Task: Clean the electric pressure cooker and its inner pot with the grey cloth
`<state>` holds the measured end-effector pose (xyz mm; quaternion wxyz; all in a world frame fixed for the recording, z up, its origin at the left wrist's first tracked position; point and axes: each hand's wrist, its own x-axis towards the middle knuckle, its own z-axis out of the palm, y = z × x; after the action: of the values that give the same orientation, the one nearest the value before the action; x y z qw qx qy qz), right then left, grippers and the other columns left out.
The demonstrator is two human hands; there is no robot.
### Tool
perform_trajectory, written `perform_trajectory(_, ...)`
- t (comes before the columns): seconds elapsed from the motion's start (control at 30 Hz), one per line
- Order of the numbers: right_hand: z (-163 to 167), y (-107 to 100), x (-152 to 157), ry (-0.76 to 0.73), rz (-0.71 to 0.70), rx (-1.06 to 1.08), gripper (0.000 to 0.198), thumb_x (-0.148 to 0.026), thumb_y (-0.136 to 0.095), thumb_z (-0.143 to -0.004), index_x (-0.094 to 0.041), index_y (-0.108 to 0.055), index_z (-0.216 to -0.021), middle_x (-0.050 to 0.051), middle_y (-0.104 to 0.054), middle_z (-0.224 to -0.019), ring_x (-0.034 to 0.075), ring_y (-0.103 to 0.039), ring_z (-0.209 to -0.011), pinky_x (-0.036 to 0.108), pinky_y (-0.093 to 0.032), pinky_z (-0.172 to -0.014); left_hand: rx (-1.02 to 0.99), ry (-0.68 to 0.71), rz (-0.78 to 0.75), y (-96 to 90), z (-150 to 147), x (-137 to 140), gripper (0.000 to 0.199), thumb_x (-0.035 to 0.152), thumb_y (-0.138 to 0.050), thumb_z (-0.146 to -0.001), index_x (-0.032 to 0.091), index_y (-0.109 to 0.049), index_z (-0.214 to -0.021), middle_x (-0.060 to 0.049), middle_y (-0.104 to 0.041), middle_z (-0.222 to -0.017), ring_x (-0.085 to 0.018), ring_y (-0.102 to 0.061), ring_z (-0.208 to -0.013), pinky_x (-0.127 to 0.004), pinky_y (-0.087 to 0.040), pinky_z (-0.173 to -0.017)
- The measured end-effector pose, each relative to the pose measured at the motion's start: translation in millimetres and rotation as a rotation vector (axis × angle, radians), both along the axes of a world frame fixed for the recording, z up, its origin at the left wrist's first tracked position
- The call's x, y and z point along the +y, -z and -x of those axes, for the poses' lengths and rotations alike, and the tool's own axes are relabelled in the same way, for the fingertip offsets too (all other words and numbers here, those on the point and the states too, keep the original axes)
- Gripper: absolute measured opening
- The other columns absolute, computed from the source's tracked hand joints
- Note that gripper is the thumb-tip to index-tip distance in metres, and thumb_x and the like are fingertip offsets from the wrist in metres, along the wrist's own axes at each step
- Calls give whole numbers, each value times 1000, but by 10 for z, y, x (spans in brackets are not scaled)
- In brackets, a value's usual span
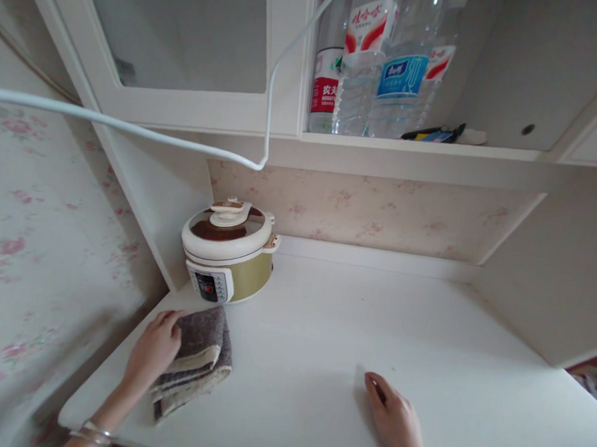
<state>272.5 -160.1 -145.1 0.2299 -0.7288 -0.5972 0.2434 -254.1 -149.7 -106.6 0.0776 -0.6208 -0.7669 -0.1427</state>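
At the left front of the white tabletop, my left hand (156,347) has its fingers curled on the upper left edge of a folded grey-brown cloth (199,342). The cloth lies in layers, with pale striped borders showing. Bracelets circle my left wrist. My right hand (393,415) is low over the tabletop, right of the middle, with its fingers curled in toward the thumb. No object shows in it. Just behind the cloth stands a cream and olive-gold electric cooker (248,274), its lid on and its control panel facing front.
A white cable (183,137) hangs across the view in front of the upper cabinet. Several plastic bottles (356,86) stand on the open shelf, with small dark items (436,134) beside them. Flowered wallpaper (17,249) covers the left wall; a side panel (550,277) bounds the tabletop (323,331) on the right.
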Motion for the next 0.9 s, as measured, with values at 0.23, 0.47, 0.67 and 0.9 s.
perform_trajectory(0.23,4,-14,-1,-76,61,-125,46,-53,-27,-92,-34,-66,-109,-1,-71,-109,24,-67,-97,31,-48,-76,137,211,97,395,-473,-56,46,23,-36,-89,15,-58,-129,-12,-45,-146,-33,-38,-135,-56,-29,-109)
perform_trajectory(0.47,40,-77,-14,-115,58,-227,46,-48,-23,-96,-35,-64,-113,1,-71,-107,24,-68,-95,32,-47,-74,-155,378,139,243,59,182,44,32,-43,-86,25,-59,-126,-1,-52,-141,-22,-48,-129,-38,-34,-112)
perform_trajectory(0.67,76,-114,-1,-139,119,-304,47,-47,-20,-96,-35,-61,-118,4,-73,-84,27,-70,-80,32,-43,-65,-309,329,-186,-8,-836,23,22,27,-44,-85,24,-65,-80,-6,-68,-97,-22,-62,-97,-36,-45,-95)
perform_trajectory(0.9,98,-166,-12,-134,120,-293,47,-50,-19,-96,-35,-60,-115,4,-72,-81,26,-69,-79,31,-41,-64,-839,464,-5,105,-2216,-238,20,16,-36,-82,22,-45,-65,-2,-55,-68,-17,-55,-68,-26,-44,-65)
